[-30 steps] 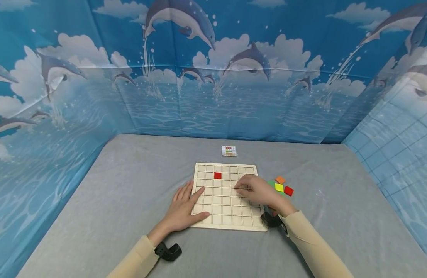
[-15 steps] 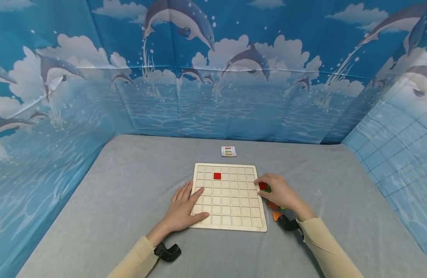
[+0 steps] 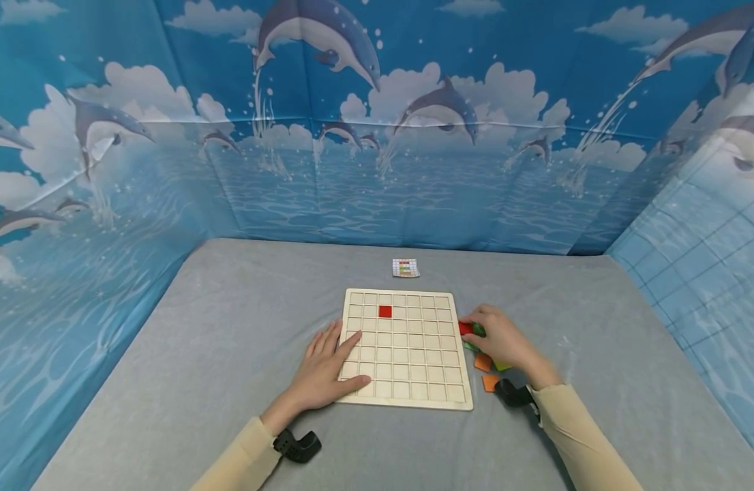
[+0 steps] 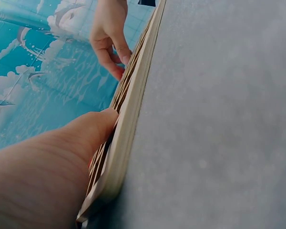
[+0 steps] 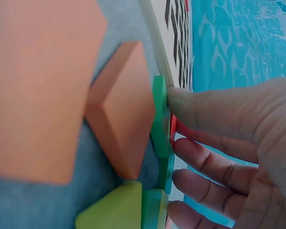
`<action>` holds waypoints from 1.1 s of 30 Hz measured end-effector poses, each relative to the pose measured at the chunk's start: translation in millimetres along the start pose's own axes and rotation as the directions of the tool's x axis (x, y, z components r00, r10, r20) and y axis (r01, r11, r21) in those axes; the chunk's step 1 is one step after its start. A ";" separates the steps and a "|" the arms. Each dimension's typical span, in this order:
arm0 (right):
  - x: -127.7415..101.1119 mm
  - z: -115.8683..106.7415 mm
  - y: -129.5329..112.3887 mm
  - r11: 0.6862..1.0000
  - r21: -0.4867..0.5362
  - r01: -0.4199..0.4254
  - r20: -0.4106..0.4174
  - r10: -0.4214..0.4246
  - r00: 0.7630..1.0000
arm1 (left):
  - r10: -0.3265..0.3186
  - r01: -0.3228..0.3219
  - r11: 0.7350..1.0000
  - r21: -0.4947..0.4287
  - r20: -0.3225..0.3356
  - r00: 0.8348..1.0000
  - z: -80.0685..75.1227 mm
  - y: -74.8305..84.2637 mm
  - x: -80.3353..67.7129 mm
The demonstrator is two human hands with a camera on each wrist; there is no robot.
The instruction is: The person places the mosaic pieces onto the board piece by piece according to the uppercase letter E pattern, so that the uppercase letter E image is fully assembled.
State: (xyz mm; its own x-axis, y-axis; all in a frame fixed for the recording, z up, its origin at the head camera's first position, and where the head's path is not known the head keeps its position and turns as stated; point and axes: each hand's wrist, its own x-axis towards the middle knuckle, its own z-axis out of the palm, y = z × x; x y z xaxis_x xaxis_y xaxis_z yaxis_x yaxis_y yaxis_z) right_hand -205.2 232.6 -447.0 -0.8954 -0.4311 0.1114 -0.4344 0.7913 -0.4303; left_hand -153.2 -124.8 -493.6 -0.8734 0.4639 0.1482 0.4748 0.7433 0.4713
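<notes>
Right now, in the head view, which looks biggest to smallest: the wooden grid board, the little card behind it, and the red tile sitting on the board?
1. Wooden grid board, by far the largest.
2. Little card.
3. Red tile, somewhat smaller than the card, though the card lies farther off.

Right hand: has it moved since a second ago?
Yes. The right hand has left the wooden grid board and now sits past its right edge, pinching a red tile among the loose tiles.

Staged recording booth, not a lived-in room. Walls: 3 hung backdrop sheets printed with dolphins, clouds and sea, creased at the folds. Surface: table under grey cloth. Person wears a black camera strap at each wrist.
</notes>
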 end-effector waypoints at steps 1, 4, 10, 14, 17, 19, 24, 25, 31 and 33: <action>1.1 0.4 0.2 1.000 -0.001 -0.010 -0.003 0.010 1.000 | 0.001 -0.001 1.000 -0.002 -0.002 1.000 0.0 0.0 -0.1; 5.3 0.4 0.6 0.999 0.001 -0.043 -0.001 0.043 0.999 | 0.003 -0.003 1.000 -0.002 -0.006 1.000 0.1 0.2 -0.1; 10.8 -1.7 -0.2 0.996 0.018 -0.089 0.021 0.089 0.996 | 0.010 -0.010 1.000 0.006 -0.012 1.000 -0.6 1.8 0.0; 12.6 -1.4 -0.4 0.994 0.048 -0.095 0.027 0.094 0.995 | 0.006 -0.006 1.000 0.005 -0.008 1.000 -1.6 2.4 -0.2; 13.0 0.1 0.7 0.993 0.077 -0.091 0.025 0.090 0.996 | 0.005 -0.005 1.000 0.006 -0.011 1.000 -1.0 1.7 -0.2; 12.4 1.3 1.8 0.991 0.098 -0.094 0.025 0.092 0.995 | 0.003 -0.003 1.000 0.007 -0.011 1.000 -0.2 1.0 -0.1; 9.2 3.2 5.6 0.987 0.135 -0.090 0.022 0.088 0.996 | 0.010 -0.009 1.000 0.010 -0.017 1.000 0.8 0.6 -0.2; 8.6 3.1 6.1 0.986 0.140 -0.087 0.020 0.085 0.996 | 0.009 -0.009 1.000 0.010 -0.015 1.000 0.6 0.7 -0.2; 7.2 -1.3 3.4 0.974 0.208 -0.091 -0.004 0.094 0.996 | 0.003 -0.003 1.000 0.012 -0.004 1.000 0.3 0.7 0.2; 8.3 -2.5 0.5 0.969 0.226 -0.100 -0.019 0.107 0.994 | 0.004 -0.004 1.000 0.020 -0.008 1.000 1.2 -0.5 0.3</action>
State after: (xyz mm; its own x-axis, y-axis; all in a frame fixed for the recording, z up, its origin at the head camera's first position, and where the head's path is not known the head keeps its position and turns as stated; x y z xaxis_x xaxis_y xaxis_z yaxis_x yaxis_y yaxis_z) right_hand -213.2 230.5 -444.1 -0.9384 -0.3356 0.0817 -0.3094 0.7116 -0.6308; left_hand -153.5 -124.5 -494.9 -0.8722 0.4632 0.1574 0.4805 0.7506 0.4535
